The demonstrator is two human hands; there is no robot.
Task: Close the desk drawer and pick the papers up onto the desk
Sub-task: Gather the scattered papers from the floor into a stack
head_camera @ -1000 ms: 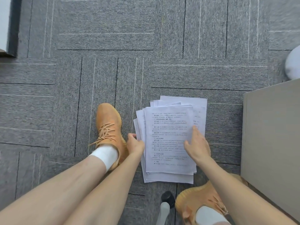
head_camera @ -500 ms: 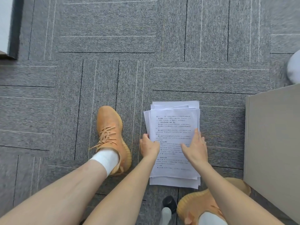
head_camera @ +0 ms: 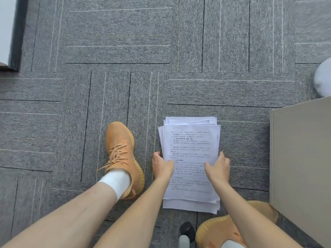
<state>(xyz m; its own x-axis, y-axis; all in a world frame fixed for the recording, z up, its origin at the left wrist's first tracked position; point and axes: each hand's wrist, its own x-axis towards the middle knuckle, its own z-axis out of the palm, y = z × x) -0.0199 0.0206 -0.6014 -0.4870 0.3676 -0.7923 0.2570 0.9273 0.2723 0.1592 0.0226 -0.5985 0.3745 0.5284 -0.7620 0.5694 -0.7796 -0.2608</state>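
A stack of white printed papers [head_camera: 190, 140] lies on the grey carpet between my feet, its sheets roughly squared. My left hand [head_camera: 162, 165] grips the stack's left edge, thumb on top. My right hand [head_camera: 217, 166] presses on the right side of the stack, fingers curled over its edge. A beige cabinet or desk side [head_camera: 300, 167] stands at the right. No drawer is visible.
My orange sneakers sit beside the stack, one [head_camera: 123, 154] on the left, one [head_camera: 232, 228] at lower right. A black chair caster [head_camera: 187, 230] is below the papers. A dark-edged white panel [head_camera: 10, 33] is at top left, a pale round object [head_camera: 323, 77] at far right.
The fanned sheets have been pushed together into a narrower, tidier stack. Both hands moved inward onto its left and right edges.
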